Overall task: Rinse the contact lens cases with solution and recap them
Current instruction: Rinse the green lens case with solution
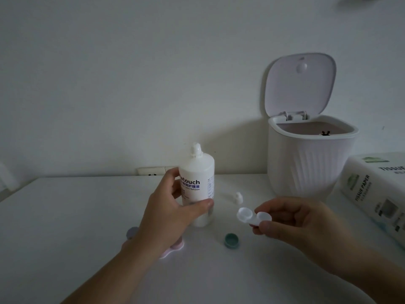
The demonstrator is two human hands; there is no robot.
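Note:
My left hand [168,207] grips a white bottle of lens solution [198,185] that stands upright on the table, its nozzle uncapped. The bottle's small white cap [238,198] lies on the table just to its right. My right hand [293,222] holds a white contact lens case [252,217] above the table, both wells uncapped and facing up. A green cap [231,240] lies open side up on the table below the case. A purple cap [131,232] lies left of my wrist. A pink lens case [174,249] is partly hidden under my left forearm.
A white ribbed bin [306,167] with its lid up stands at the back right of the white table [65,216]. A pack of tissue paper [377,189] lies at the right edge. A wall socket [153,171] sits behind the bottle.

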